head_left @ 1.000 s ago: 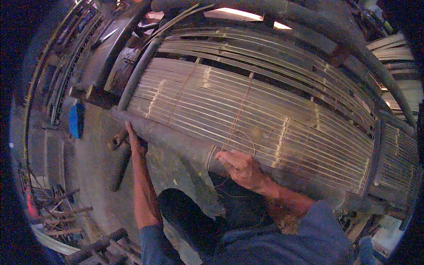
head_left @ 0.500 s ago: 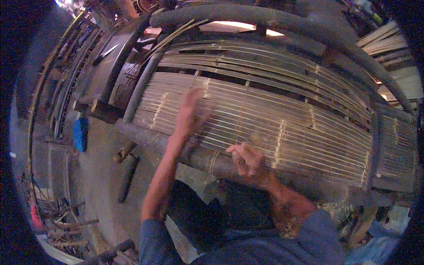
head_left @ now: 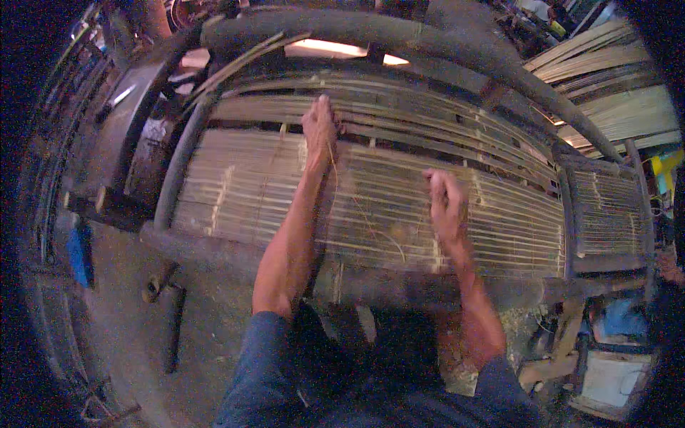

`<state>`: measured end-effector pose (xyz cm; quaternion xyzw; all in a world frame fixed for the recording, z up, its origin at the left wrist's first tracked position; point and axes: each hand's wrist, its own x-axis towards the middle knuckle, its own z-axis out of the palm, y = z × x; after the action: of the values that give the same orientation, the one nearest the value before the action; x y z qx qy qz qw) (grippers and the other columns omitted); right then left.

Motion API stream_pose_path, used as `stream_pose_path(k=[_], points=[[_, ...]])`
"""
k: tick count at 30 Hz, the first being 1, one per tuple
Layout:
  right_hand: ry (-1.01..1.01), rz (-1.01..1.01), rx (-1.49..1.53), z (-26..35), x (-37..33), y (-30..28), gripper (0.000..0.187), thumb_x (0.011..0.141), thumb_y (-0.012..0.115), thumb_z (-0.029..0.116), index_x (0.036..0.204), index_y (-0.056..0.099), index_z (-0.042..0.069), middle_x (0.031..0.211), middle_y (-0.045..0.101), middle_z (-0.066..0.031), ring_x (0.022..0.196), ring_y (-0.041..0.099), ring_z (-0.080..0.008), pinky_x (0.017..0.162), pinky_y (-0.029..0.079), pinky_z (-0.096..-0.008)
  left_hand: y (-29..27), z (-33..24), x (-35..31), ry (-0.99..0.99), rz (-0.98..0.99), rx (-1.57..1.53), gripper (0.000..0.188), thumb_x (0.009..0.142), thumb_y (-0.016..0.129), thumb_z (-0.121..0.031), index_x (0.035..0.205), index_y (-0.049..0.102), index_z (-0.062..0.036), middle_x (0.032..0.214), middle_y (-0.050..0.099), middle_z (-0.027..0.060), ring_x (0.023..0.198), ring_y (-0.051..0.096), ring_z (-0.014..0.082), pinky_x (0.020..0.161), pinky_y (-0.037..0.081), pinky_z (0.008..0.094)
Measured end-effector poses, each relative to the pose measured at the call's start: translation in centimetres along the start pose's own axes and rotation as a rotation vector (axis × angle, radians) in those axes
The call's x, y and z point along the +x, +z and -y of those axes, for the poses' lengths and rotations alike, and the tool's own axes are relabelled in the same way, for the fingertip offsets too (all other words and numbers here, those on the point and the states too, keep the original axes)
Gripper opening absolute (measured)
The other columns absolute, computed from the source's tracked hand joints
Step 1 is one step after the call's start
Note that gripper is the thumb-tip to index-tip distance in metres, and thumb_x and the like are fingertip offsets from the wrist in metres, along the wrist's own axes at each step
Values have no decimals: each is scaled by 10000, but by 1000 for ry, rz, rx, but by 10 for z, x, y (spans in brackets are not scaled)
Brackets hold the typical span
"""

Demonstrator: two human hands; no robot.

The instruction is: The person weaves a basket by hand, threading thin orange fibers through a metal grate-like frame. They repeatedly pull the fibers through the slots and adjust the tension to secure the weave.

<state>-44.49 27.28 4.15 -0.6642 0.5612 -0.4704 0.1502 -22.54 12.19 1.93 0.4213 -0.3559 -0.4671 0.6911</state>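
Note:
A frame of round dark poles holds a panel of thin, pale split-bamboo slats, laid in rows from left to right with gaps among the far ones. My left hand is reached out over the far slats, its fingers closed. A thin tan strand trails from it across the slats toward the near pole and looks held in it. To the right, over the middle of the panel, my right hand has its fingers curled together; whatever may be in them is hidden and blurred.
A thick rounded pole bounds the far side of the frame. At far left a knife-like blade lies on a dark surface. Bundled pale strips are stacked at far right. A blue object stands at left, beyond a dark stub of pole.
My left hand has moved farther away over the far slats, and its fingers are now closed. My right hand has left the near pole for the panel's middle. The whole view has shifted.

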Motion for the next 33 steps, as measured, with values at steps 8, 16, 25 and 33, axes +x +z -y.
stream_pose_path(k=[8, 16, 25, 33], points=[[-302, 100, -193, -77, 23, 55, 261, 942, 530, 233, 1005, 626, -1, 950, 637, -153, 876, 622, -301, 758, 486, -373, 33, -3, -21, 374, 81, 451, 454, 967, 477, -298, 606, 415, -30, 535, 352, 10, 539, 310, 120, 500, 287, 330], [58, -87, -416, -100, 5, -105, 238, 926, 531, 201, 1028, 625, 8, 922, 629, -181, 881, 608, -365, 787, 473, -402, 9, -33, -30, 400, 202, 680, 386, 987, 454, -245, 718, 488, 29, 565, 378, 60, 564, 339, 137, 512, 331, 335], [-59, -23, -691, -125, -18, -116, 278, 924, 518, 223, 1084, 590, 8, 1013, 591, -195, 964, 563, -377, 842, 440, -448, 19, -40, -60, 289, 229, 895, 335, 991, 452, -242, 1072, 640, 22, 848, 668, 189, 681, 566, 179, 659, 457, 329], [204, -346, -930, -204, -27, -216, 355, 929, 500, 304, 1101, 589, 6, 1085, 553, -228, 999, 531, -413, 874, 421, -475, 9, -14, -43, 518, 217, 904, 349, 990, 449, -274, 976, 661, 4, 772, 653, 147, 631, 568, 209, 606, 442, 323]])
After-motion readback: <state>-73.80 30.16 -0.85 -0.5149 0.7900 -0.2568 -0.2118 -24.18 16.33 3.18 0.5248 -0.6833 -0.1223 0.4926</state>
